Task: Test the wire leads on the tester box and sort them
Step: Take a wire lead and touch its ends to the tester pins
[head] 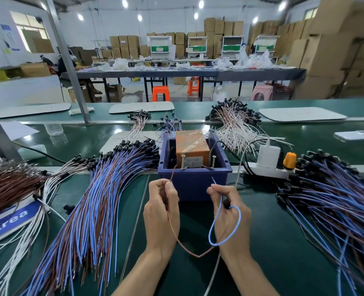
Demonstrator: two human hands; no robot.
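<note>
Two bare hands hold one wire lead before the tester box [195,185], a blue plastic tub with an orange, taped block [192,146] sitting inside. We see the left hand [161,212] pinching the brown strand [173,173] between thumb and curled fingers, its bare tip standing up just short of the left of two upright screws [182,162] on the box's near rim. The right hand [230,214] is curled round the blue strand [240,216], which loops out over the palm while its tip points up toward the box, apart from the right screw [214,162]. The brown strand sags below the left hand to a sharp bend between the wrists, then climbs to the right palm. The box's near wall stands just beyond the fingertips. Left of the left hand, a thick fan of blue and brown leads [95,199] spreads toward us, leaving a narrow strip of bare green mat [272,231] beside that forearm; farther left lie white leads and a brown bundle [6,184]. Right of the right hand the mat is open until a second heap of blue and brown leads [336,199]. A white power strip [266,170] sits beyond the right hand, beside the box, and a thin white cable [238,178] runs past the right wrist.
</note>
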